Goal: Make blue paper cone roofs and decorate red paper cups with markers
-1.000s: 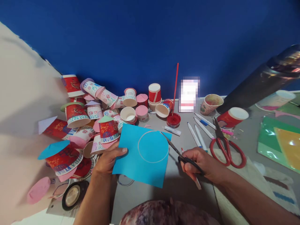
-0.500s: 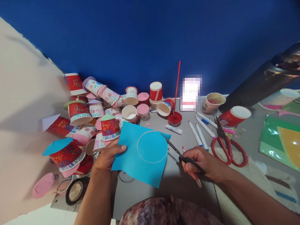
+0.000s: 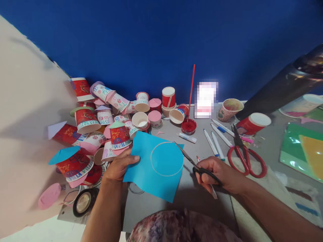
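**Scissors at the blue sheet's edge**

Your right hand (image 3: 217, 173) fingers are curled through the black scissors (image 3: 194, 163), blade tips at the right edge of the blue paper (image 3: 155, 164). Your left hand (image 3: 118, 167) pinches the sheet's left edge, held above the grey table (image 3: 199, 198). A drawn circle (image 3: 167, 158) marks the sheet. Decorated cups (image 3: 106, 114) are piled left; red scissors (image 3: 246, 156) lie right.

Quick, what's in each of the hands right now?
Left hand: closed, holding the blue paper.
Right hand: closed, holding the black scissors.
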`<state>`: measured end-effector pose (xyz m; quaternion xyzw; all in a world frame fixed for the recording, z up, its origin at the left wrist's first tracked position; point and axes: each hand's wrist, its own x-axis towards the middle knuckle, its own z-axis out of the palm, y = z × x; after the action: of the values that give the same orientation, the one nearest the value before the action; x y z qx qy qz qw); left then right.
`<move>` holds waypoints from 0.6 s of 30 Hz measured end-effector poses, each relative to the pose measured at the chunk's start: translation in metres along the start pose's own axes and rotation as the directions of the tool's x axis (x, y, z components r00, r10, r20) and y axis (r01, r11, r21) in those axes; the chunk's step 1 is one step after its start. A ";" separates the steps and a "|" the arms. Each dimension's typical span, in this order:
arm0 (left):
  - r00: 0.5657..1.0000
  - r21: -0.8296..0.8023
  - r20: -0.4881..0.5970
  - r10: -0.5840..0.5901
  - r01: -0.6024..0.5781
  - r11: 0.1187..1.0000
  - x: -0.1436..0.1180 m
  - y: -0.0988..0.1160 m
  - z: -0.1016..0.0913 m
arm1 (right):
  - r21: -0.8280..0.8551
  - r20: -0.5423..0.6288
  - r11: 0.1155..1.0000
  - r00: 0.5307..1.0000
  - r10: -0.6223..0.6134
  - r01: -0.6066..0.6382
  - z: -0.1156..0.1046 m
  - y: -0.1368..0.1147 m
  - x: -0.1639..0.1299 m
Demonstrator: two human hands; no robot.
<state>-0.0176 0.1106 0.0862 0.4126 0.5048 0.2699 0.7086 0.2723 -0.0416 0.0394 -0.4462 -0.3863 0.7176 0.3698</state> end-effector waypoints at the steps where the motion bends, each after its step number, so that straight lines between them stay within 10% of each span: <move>1: 1.000 0.008 -0.010 -0.016 0.016 1.000 0.001 -0.001 -0.001 | 0.009 0.004 1.000 1.000 0.001 -0.001 0.000 0.000 0.000; 18: 0.999 0.048 0.008 -0.042 0.041 0.998 0.006 0.000 -0.007 | -0.002 -0.012 1.000 1.000 0.027 -0.027 0.000 0.001 -0.001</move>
<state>-0.0223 0.1173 0.0821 0.4202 0.5164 0.2411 0.7061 0.2722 -0.0431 0.0389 -0.4563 -0.3788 0.7193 0.3618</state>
